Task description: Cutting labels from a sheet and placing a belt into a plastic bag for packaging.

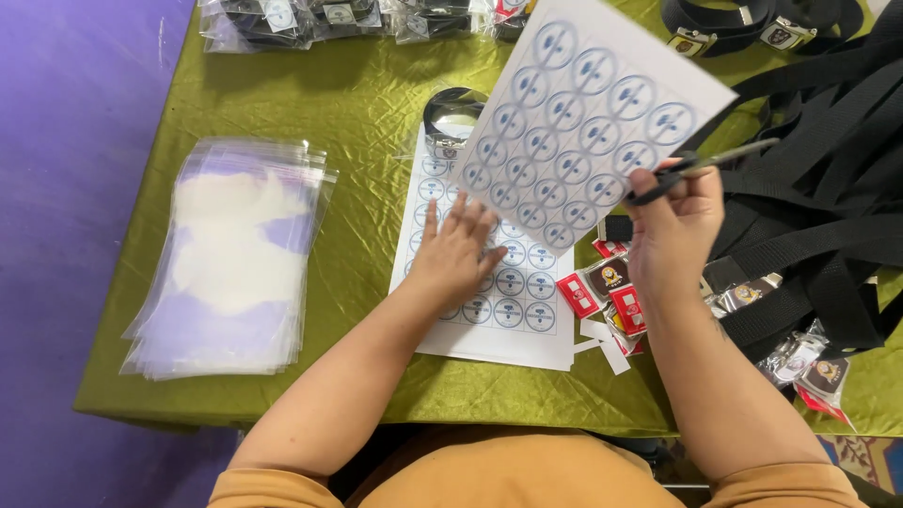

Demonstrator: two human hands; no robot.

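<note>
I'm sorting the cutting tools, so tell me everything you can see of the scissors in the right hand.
The scissors are held in the right hand, above the green-covered table. Dark handles sit in the fingers; slim grey metal blades point right and slightly up, and look closed. They lie just below the lower right edge of the lifted sheet of round stickers; whether they touch it cannot be told.

Bright, even light; soft sheen on the green cloth (pixel 357 103) (creased satin); sharp focus, faint shadows.

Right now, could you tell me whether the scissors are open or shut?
Shut: the scissors in the right hand show their blades together as one thin line.
</note>
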